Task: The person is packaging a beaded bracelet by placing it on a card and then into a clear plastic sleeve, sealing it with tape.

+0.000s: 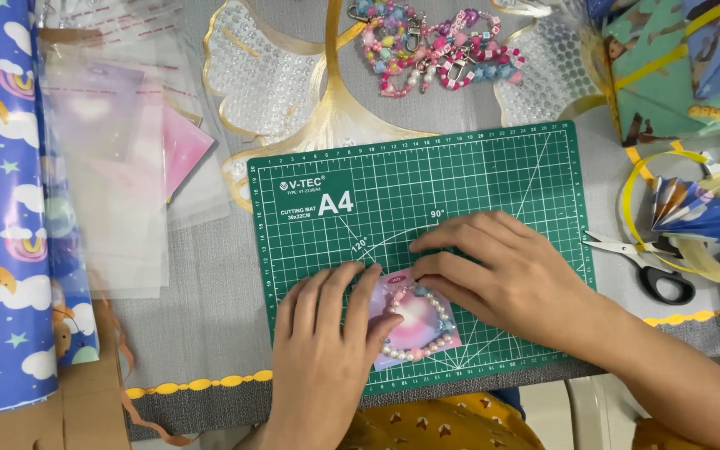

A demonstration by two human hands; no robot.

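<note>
Surface: a grey table with a scalloped yellow trim along its near edge, crowded with craft supplies.
Mat: a green gridded cutting mat lies at the centre of the frame, both hands working over its lower half.
Packet: a small clear sleeve with a pink card inside rests on the lower middle of the mat; a pearl bead bracelet is curled on the card, within the sleeve as far as I can see.
Left hand: the left hand lies flat, fingers together and stretched, pressing the left side of the packet down.
Right hand: the right hand comes in from the lower right, fingers bent and pinching at the packet's upper edge; it holds nothing apart from that.
Tray: a leaf-shaped glass dish with gold edges sits at the top centre, and a heap of pastel beaded keychains lies on it.
Sleeves: a stack of clear plastic bags at the upper left, a pink card showing beneath them.
Paper: blue cartoon wrapping paper runs down the left edge.
Right side: black-handled scissors just off the mat, beside folded paper fans and yellow ribbon.
</note>
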